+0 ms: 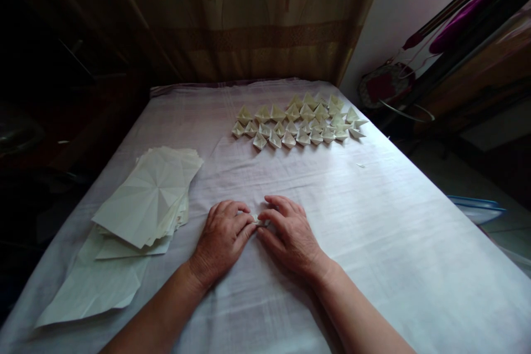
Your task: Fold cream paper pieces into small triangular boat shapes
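Between my two hands is a small piece of folded paper (256, 220), mostly covered by fingers. My left hand (226, 235) pinches its left side with thumb and forefinger. From the right, my right hand (288, 229) grips the other side, its thumb and forefinger close together at the paper. Both hands rest low over the middle of the cloth-covered table. How the paper is folded cannot be made out under the fingertips.
A stack of creased paper sheets (147, 193) lies at the left, over a larger sheet (99, 282). Several folded paper boats (305, 127) stand in rows at the back right. A white cloth (398, 243) covers the table. Behind it hangs a curtain (249, 11).
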`<state>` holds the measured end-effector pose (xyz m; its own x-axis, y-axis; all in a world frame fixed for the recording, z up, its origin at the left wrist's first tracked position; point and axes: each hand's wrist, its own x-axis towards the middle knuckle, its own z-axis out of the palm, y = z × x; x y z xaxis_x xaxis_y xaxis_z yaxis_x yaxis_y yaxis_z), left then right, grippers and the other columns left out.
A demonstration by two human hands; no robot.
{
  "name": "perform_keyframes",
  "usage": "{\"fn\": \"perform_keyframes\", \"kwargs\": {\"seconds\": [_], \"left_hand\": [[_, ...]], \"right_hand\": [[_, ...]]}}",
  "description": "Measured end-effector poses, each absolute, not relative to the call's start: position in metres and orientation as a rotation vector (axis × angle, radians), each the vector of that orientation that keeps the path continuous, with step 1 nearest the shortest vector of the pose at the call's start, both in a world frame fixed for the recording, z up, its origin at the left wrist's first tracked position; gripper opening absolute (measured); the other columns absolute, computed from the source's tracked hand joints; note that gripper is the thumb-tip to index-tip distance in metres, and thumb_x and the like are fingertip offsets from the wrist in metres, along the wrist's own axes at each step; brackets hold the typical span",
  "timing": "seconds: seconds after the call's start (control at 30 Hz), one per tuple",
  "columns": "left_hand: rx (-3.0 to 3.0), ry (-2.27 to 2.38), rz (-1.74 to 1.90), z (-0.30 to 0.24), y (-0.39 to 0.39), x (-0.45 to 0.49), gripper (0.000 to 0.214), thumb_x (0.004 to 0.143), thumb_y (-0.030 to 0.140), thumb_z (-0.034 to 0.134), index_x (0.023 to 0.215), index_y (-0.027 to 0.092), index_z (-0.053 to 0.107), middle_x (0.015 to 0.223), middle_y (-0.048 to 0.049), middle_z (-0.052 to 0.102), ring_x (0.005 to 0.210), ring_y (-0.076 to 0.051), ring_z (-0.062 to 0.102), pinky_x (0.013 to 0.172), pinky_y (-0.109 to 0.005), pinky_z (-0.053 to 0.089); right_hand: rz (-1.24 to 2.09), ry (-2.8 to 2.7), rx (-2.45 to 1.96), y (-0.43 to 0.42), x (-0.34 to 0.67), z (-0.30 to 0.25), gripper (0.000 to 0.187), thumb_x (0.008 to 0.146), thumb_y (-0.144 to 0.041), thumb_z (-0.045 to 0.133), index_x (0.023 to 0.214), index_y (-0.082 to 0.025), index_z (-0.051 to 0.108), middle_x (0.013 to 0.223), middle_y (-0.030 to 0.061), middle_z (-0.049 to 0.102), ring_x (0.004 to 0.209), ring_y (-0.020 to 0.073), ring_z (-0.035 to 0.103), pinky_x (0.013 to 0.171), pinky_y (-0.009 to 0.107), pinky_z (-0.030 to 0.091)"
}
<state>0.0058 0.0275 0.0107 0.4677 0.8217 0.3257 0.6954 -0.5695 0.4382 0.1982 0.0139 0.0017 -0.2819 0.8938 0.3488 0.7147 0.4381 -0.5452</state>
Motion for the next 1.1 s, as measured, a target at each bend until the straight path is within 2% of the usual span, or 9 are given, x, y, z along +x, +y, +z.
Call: {"fn": "perform_keyframes", "kwargs": {"seconds": [0.1, 0.27, 0.4, 0.57, 0.73, 1.1], "left_hand": [[2.466, 1.338, 0.698, 0.008, 0.03, 0.008, 0.015, 0.096, 0.029, 0.055, 0.086, 0.022, 0.063, 0.099, -0.0039, 0.065, 0.097, -0.021, 0.057, 0.091, -0.039, 0.042], [2.445, 1.41, 0.639, 0.006, 0.033, 0.01, 0.012, 0.096, 0.029, 0.053, 0.088, 0.022, 0.058, 0.091, -0.0028, 0.064, 0.093, -0.022, 0.056, 0.088, -0.039, 0.042], [2.449, 1.449, 0.66, 0.005, 0.034, 0.011, 0.01, 0.095, 0.024, 0.052, 0.088, 0.022, 0.058, 0.094, -0.0031, 0.064, 0.094, -0.023, 0.056, 0.088, -0.039, 0.042], [2.437, 1.522, 0.694, 0.005, 0.033, 0.012, 0.009, 0.094, 0.027, 0.053, 0.087, 0.022, 0.057, 0.092, -0.0029, 0.064, 0.092, -0.022, 0.055, 0.085, -0.037, 0.042], [2.408, 1.568, 0.715, 0.004, 0.033, 0.014, 0.005, 0.092, 0.025, 0.056, 0.088, 0.022, 0.056, 0.092, -0.0028, 0.064, 0.092, -0.023, 0.055, 0.084, -0.038, 0.041], [2.334, 1.614, 0.678, 0.003, 0.034, 0.014, 0.005, 0.091, 0.022, 0.058, 0.087, 0.023, 0.055, 0.094, -0.0023, 0.063, 0.094, -0.023, 0.055, 0.085, -0.039, 0.041]], "right_hand": [[0.391, -2.045, -1.406, 0.017, 0.195, 0.0, 0.003, 0.09, -0.024, 0.063, 0.09, -0.024, 0.067, 0.122, 0.0088, 0.065, 0.117, 0.0264, 0.057, 0.096, 0.044, 0.041], [0.412, -1.989, -1.467, 0.02, 0.189, 0.002, 0.007, 0.09, -0.021, 0.064, 0.083, -0.022, 0.064, 0.115, 0.0071, 0.068, 0.112, 0.0241, 0.059, 0.094, 0.041, 0.039], [0.407, -1.987, -1.494, 0.019, 0.187, 0.004, 0.008, 0.089, -0.017, 0.062, 0.082, -0.021, 0.064, 0.113, 0.0066, 0.068, 0.111, 0.0233, 0.059, 0.094, 0.039, 0.038], [0.401, -1.982, -1.509, 0.02, 0.185, 0.003, 0.008, 0.089, -0.017, 0.061, 0.083, -0.022, 0.063, 0.113, 0.0058, 0.068, 0.112, 0.0226, 0.059, 0.095, 0.038, 0.037], [0.404, -1.955, -1.512, 0.02, 0.184, 0.001, 0.011, 0.088, -0.015, 0.06, 0.095, -0.023, 0.062, 0.113, 0.0053, 0.068, 0.111, 0.0222, 0.058, 0.094, 0.038, 0.037], [0.324, -2.023, -1.578, 0.019, 0.182, 0.0, 0.009, 0.091, -0.016, 0.061, 0.087, -0.024, 0.063, 0.118, 0.003, 0.066, 0.114, 0.0229, 0.056, 0.094, 0.038, 0.034]]}}
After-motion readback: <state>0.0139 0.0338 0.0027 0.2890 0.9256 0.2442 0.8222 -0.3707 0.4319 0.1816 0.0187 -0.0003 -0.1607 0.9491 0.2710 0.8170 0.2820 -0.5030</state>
